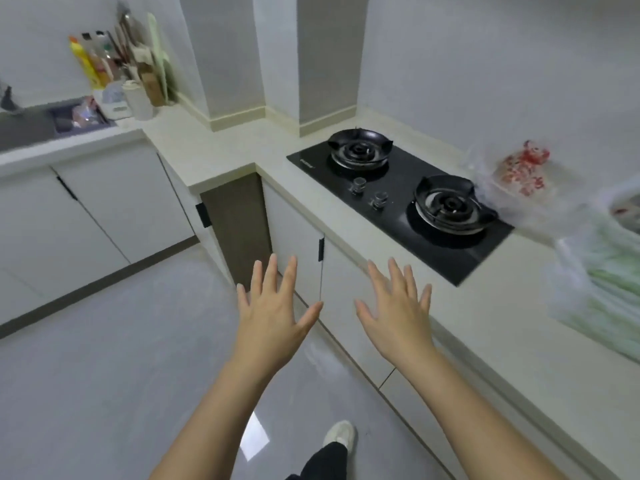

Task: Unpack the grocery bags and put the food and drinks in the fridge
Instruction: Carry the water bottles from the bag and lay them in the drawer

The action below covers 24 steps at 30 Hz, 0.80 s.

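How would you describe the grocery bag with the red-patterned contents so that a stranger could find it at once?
Find the black two-burner hob set in the pale counter. Just right of its right-hand burner, by the wall, lies a clear plastic bag. Its contents are red and white, while the neighbouring bag nearer the camera shows green.

**Along the table (221, 147), left to right**

Sink (24, 129) far left, bottles (100, 64) behind its right end; the hob (398, 202) sits further right, then the far bag (519, 181) (right up against it) and the near bag (602, 282) before that.
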Each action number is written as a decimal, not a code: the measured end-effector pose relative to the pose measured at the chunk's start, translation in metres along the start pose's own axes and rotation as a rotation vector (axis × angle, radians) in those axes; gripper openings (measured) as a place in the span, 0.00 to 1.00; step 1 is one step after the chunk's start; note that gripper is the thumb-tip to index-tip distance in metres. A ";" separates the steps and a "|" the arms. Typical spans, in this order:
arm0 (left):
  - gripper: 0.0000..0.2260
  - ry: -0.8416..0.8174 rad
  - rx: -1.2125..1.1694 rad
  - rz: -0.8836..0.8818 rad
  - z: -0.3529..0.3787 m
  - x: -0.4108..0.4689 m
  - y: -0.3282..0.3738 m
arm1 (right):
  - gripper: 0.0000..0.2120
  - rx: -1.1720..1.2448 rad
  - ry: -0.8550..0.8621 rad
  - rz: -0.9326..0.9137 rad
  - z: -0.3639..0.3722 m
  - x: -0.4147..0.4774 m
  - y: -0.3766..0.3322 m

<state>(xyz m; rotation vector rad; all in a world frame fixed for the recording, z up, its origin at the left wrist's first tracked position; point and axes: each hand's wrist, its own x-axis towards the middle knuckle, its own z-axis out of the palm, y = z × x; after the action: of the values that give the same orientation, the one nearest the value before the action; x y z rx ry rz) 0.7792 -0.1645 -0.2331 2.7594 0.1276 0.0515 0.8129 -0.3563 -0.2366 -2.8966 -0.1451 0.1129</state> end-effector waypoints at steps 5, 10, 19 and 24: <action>0.36 -0.039 -0.004 0.141 0.017 0.085 0.052 | 0.32 -0.035 0.048 0.120 -0.022 0.053 0.049; 0.35 -0.095 -0.004 0.300 0.038 0.145 0.104 | 0.32 -0.050 0.093 0.268 -0.044 0.086 0.101; 0.36 -0.174 -0.005 0.573 0.068 0.200 0.199 | 0.32 -0.052 0.152 0.522 -0.068 0.090 0.195; 0.35 -0.216 -0.061 0.717 0.081 0.215 0.275 | 0.31 -0.063 0.232 0.675 -0.090 0.085 0.272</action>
<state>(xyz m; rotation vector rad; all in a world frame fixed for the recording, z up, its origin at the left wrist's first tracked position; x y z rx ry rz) 1.0197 -0.4285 -0.2020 2.5810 -0.8980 -0.0541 0.9290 -0.6309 -0.2203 -2.8582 0.8805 -0.1154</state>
